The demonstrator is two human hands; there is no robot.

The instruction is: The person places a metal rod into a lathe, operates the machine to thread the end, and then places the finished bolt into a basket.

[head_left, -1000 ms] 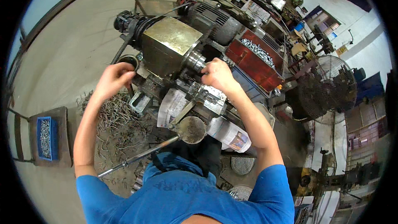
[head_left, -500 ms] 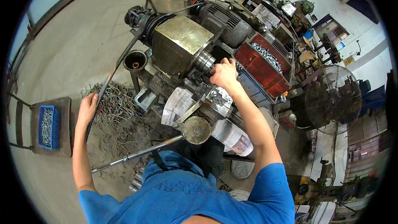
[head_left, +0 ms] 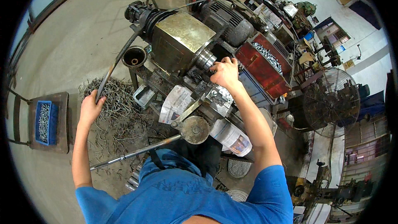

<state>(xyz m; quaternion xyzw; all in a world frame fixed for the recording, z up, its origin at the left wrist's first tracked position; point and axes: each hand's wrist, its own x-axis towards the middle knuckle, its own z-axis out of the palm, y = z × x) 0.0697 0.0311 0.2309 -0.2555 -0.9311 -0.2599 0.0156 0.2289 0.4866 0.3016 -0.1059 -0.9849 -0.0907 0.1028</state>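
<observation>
My left hand (head_left: 91, 107) is closed round the lower end of a long dark lever bar (head_left: 111, 69), which runs up to the left end of the machine. My right hand (head_left: 226, 74) reaches to the round metal chuck (head_left: 205, 59) that sticks out of the boxy headstock (head_left: 184, 33). Its fingers curl close to the chuck's face, and whatever they hold is hidden. Below that hand sits a metal tool slide (head_left: 222, 99). Nearer my body are a round metal disc (head_left: 195, 130) and a long steel handle rod (head_left: 139, 152).
A red bin (head_left: 259, 64) of small metal parts stands right of the chuck, beside a motor (head_left: 226, 23). A blue crate (head_left: 53, 126) of similar parts rests on a stool at left. Tangled metal scrap (head_left: 114, 99) covers the floor. A caged fan (head_left: 331, 101) stands at right.
The lever bar has swung, and my left hand now grips its end, where earlier the bar ran on below the hand. My right hand stays at the chuck.
</observation>
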